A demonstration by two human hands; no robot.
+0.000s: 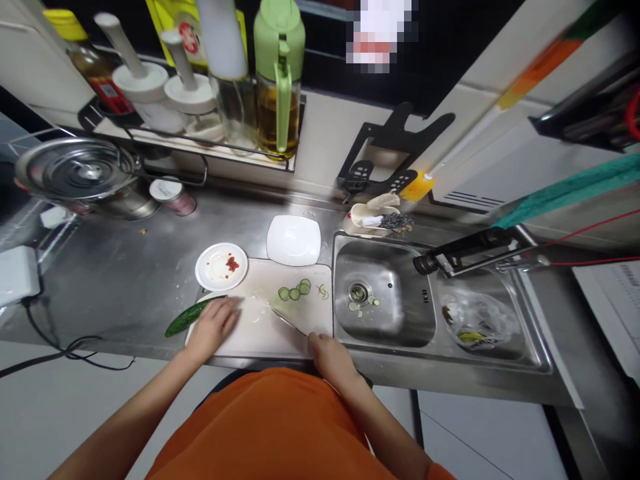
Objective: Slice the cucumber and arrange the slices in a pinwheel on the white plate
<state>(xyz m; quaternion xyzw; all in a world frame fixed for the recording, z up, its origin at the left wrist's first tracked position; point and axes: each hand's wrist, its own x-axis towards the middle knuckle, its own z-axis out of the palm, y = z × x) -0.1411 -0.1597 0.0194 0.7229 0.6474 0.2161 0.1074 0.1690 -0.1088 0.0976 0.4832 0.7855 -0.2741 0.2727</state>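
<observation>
My left hand (213, 328) is closed over the right end of a green cucumber (186, 319), which sticks out to the left past the edge of the white cutting board (295, 340). The covered end of the cucumber is hidden by my fingers. In my right hand (333, 357), closed at the board's right front, is a knife (287, 320) whose thin blade points up and left across the board. Cucumber slices (295, 292) lie in a short row behind the blade, with thin green peel scraps (323, 291) to their right.
Behind the board are a white plate with red bits (214, 275) and a white square plate (294, 240). On the right, slices lie in the sink (390, 320); a plastic bag (477, 320) fills the second basin. A lidded pot (85, 177) and a bottle rack (250, 157) stand at back left.
</observation>
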